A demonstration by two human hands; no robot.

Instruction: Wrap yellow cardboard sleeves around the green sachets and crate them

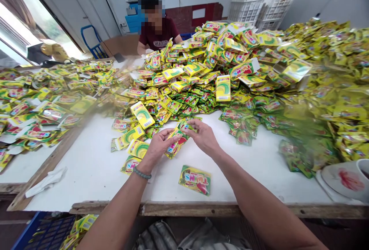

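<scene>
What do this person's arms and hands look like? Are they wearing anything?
The left arm and right arm are bare, with no sleeves showing. The left hand and right hand wear no gloves. A bracelet of small dark beads circles the left wrist; the right wrist has none.

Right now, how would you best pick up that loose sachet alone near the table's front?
Probably pinch the sachet by its long near edge, coming from above and the front with the right hand. It lies flat, apart from the heap of sachets, on the white table top, so fingers can reach that edge freely.
</scene>
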